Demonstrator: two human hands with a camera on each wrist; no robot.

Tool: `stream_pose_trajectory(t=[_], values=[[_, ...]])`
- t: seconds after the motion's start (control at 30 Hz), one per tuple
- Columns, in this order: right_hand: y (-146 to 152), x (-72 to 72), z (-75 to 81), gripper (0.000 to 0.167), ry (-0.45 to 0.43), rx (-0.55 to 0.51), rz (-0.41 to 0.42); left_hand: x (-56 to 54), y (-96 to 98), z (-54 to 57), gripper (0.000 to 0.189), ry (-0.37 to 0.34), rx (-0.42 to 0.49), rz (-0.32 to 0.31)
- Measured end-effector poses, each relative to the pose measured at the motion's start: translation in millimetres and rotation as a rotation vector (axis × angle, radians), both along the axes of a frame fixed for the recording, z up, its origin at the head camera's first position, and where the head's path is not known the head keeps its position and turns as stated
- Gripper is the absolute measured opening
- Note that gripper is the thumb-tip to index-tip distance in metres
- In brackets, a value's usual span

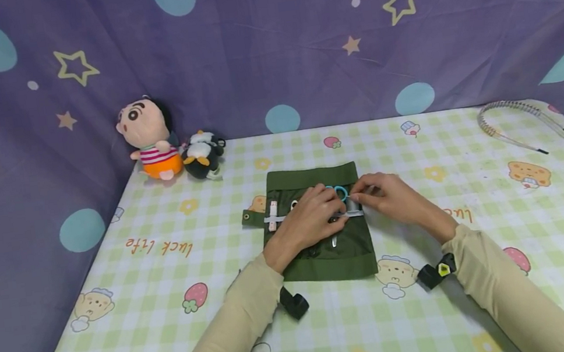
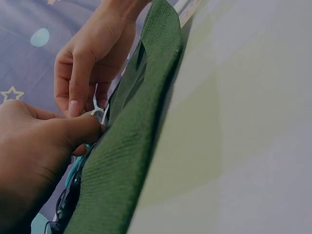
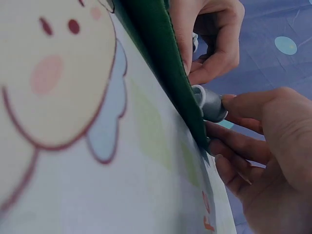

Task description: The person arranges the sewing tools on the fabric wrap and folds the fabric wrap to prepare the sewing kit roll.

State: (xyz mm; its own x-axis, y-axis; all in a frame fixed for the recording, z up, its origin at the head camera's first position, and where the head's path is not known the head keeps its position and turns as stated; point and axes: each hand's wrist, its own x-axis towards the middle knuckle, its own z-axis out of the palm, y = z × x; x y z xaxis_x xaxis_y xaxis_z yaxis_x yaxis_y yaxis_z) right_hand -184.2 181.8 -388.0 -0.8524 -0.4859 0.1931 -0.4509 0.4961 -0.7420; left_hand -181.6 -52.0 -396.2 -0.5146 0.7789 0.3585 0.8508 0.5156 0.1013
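An unfolded dark green fabric organizer (image 1: 325, 269) lies flat on the table with small tools tucked under its pale elastic band (image 1: 355, 214). Across its middle, my left hand (image 1: 313, 216) pinches that band between thumb and index finger. Along the right edge, my right hand (image 1: 389, 195) holds a small silvery thimble-like cylinder (image 3: 212, 106) by its end, its lower fingers touching the fabric edge. Between the hands shows a blue scissors handle (image 1: 346, 193). A white strip-like item (image 1: 273, 216) sits under the band at left; a silvery tip (image 1: 334, 241) pokes out below my left hand.
A striped-shirt plush doll (image 1: 151, 139) and a penguin plush (image 1: 202, 154) sit at the back left. A beaded headband (image 1: 508, 105) lies at the back right. The organizer's snap tab (image 1: 252, 218) sticks out to the left. A purple curtain (image 1: 265, 43) hangs behind the table.
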Motion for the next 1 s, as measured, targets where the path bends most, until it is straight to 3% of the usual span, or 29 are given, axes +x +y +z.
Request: stream_pose_trajectory(t=[0.3,0.73,1.0], values=[[-0.6,0.9,-1.6,0.006,0.029,-0.023,-0.034,0.2,0.3,0.1,0.009,0.095,-0.036,-0.008],[-4.2,2.3,-4.0,0.005,0.062,-0.051,-0.034,-0.6,0.4,-1.9,0.007,0.010,0.011,0.023],[-3.4,2.1,-4.3,0.007,0.055,-0.052,-0.041,-0.7,-0.2,-2.9,0.007,0.010,0.032,0.031]])
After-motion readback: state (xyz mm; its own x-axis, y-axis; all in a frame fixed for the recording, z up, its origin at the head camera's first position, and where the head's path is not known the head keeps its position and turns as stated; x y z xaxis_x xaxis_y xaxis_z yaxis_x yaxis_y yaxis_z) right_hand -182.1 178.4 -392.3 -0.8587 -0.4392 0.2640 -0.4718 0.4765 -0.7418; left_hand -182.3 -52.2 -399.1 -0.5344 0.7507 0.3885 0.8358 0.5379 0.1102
